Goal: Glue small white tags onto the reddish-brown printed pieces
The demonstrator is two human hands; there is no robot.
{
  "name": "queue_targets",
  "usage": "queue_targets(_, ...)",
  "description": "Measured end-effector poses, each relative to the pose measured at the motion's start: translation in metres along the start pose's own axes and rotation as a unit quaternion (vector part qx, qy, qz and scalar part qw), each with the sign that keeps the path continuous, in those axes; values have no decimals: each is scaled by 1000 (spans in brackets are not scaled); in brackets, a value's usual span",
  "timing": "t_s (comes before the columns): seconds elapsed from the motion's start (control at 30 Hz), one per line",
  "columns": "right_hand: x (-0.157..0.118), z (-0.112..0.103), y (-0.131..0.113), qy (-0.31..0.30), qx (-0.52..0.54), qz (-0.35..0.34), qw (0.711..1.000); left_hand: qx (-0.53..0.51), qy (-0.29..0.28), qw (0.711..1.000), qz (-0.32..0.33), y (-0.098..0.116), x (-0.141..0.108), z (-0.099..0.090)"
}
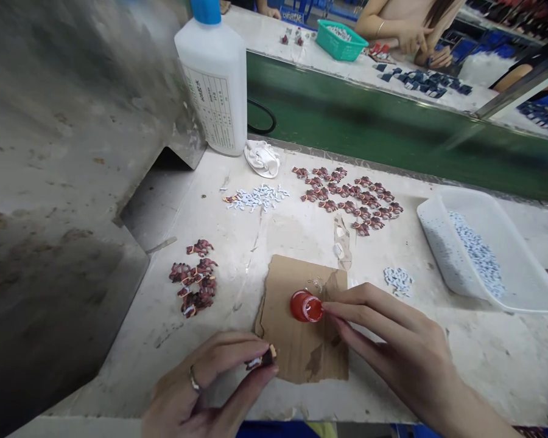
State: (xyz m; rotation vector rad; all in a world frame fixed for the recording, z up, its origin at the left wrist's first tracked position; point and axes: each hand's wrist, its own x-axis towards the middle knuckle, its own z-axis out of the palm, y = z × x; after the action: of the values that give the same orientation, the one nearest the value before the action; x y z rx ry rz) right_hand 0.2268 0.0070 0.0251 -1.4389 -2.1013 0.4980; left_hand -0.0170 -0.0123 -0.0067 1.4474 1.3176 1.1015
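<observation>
My left hand (214,383) pinches a small dark brown figure (267,357) with white and yellow parts, just left of a piece of brown cardboard (296,359). A small red cup (300,305) lies on the cardboard, its opening turned to the right. At that opening are the closed fingertips of my right hand (388,340); whatever they hold is too small to name. Reddish-brown figures lie in a pile (198,280) at the left and in a larger group (356,198) behind the cardboard. Small white-blue pieces form a pile (260,198) and a smaller heap (397,281).
A translucent bin (525,255) with white-blue pieces stands at the right. A large bottle (223,91) with a blue cap and a crumpled white item (262,159) are at the back. Metal housing (59,182) fills the left. Across a green barrier (329,103) another person's hands work.
</observation>
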Motion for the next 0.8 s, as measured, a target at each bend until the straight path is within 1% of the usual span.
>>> queue_targets(0.1, -1, -1, -6, 20, 33, 27, 999, -25, 4, 1000, -14, 4, 1, 8)
queue_targets(0.17, 0, -1, -13, 35, 74, 48, 995, -37, -1, 999, -24, 7, 1, 11)
queue_targets(0.2, 0, -1, -17, 40, 99, 57, 993, -36, -7, 999, -19, 8, 2, 11)
queue_targets(0.33, 0, 6, -32, 39, 199, 72, 977, 17, -80, 996, 42, 11, 9, 7)
queue_targets(0.43, 0, 11, -36, 35, 244, 86, 965, 34, -99, 993, 49, 11, 12, 4)
queue_targets(0.57, 0, 16, -37, 35, 258, 95, 961, 37, -92, 994, 53, 12, 11, 6)
queue_targets(0.63, 2, 17, -37, 31, 261, 88, 961, 32, -90, 994, 52, 13, 10, 7)
queue_targets(0.73, 3, 15, -38, 26, 265, 81, 961, 33, -105, 993, 45, 13, 10, 8)
queue_targets(0.8, 1, 14, -38, 17, 261, 71, 963, 43, -102, 992, 54, 12, 10, 8)
